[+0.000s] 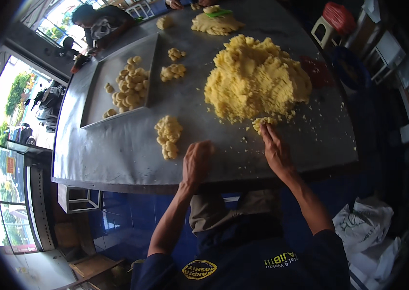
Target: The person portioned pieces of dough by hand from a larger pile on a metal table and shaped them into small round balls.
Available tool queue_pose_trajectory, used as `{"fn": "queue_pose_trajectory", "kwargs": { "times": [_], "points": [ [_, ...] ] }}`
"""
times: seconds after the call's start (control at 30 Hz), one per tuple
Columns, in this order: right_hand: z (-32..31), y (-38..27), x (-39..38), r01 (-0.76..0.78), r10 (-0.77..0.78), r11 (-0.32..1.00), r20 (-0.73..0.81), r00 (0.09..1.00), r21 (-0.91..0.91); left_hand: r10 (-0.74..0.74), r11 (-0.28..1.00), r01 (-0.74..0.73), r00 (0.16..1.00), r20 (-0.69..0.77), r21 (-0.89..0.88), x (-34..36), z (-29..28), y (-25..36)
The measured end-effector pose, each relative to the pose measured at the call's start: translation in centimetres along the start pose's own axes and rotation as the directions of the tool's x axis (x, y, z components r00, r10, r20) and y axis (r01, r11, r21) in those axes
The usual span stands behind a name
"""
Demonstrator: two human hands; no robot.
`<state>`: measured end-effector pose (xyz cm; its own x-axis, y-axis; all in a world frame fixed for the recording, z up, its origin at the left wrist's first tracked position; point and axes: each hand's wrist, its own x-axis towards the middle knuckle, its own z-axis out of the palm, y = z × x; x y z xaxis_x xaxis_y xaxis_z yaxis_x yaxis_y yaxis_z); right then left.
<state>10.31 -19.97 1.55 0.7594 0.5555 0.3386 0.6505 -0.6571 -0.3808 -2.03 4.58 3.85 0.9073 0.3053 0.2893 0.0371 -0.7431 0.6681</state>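
A large mound of crumbly yellow filling point(257, 77) is heaped on the metal-topped table point(132, 164). At its near edge lies a small loose clump of the same filling point(262, 124). My right hand point(278, 151) reaches to this clump, its fingers stretched out and their tips touching it. My left hand point(197, 163) is over the table's near part with fingers curled in, slightly blurred; whatever it may hold is hidden. Just left of it sits a cluster of pale dough balls point(168, 135), apart from the hand.
A shallow metal tray point(90, 104) with several round dough pieces point(131, 84) stands at the left. Smaller dough clusters point(173, 72) lie beyond. A dough slab point(214, 24) with a green scraper point(219, 13) is at the far side. A person point(103, 24) leans at the far left.
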Motion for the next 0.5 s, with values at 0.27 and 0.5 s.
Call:
{"fn": "queue_pose_trajectory", "kwargs": {
  "times": [0.27, 0.5],
  "points": [
    [-0.8, 0.3, 1.6, 0.015, -0.011, 0.999, -0.117, 0.993, 0.036, -0.315, 0.941, 0.297, 0.944, 0.096, 0.164, 6.0, -1.7, 1.5],
    [-0.6, -0.7, 1.9, -0.011, 0.023, 0.996, -0.128, 0.992, 0.091, -0.016, 0.962, 0.03, 0.999, -0.052, 0.27, 6.3, 2.3, -3.2]
  ]
}}
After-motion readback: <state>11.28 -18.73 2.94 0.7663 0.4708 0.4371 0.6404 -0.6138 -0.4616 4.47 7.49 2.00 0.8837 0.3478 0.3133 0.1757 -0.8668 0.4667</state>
